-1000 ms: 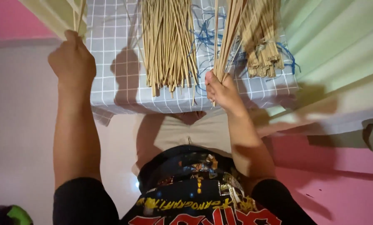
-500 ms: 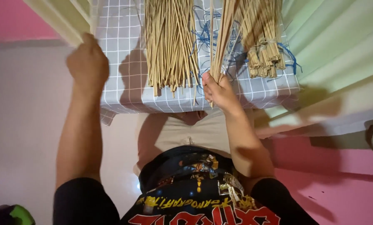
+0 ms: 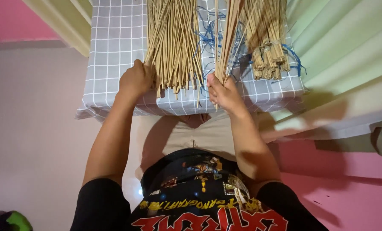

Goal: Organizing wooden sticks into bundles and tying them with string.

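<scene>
My left hand [image 3: 135, 80] rests against the near left edge of a loose pile of thin tan sticks [image 3: 174, 42], its fingers curled in among the stick ends. Whether it grips any is hidden. My right hand [image 3: 223, 92] is closed around the lower end of a small bunch of the same sticks [image 3: 227, 34], which it holds pointing away from me. Both the pile and the bunch are over a grey cushion with a white grid pattern [image 3: 110, 51] in front of my lap.
A tied bundle of shorter sticks [image 3: 268, 49] lies at the cushion's right, with loose blue string [image 3: 208, 36] between the heaps. A pale green sheet [image 3: 345, 38] is on the right, a cream-green bar [image 3: 58, 23] upper left, and a pink surface [image 3: 349, 188] lower right.
My left hand has swung right from the upper left corner, where it held a few sticks, to the loose pile. My right hand has stayed put with its bunch.
</scene>
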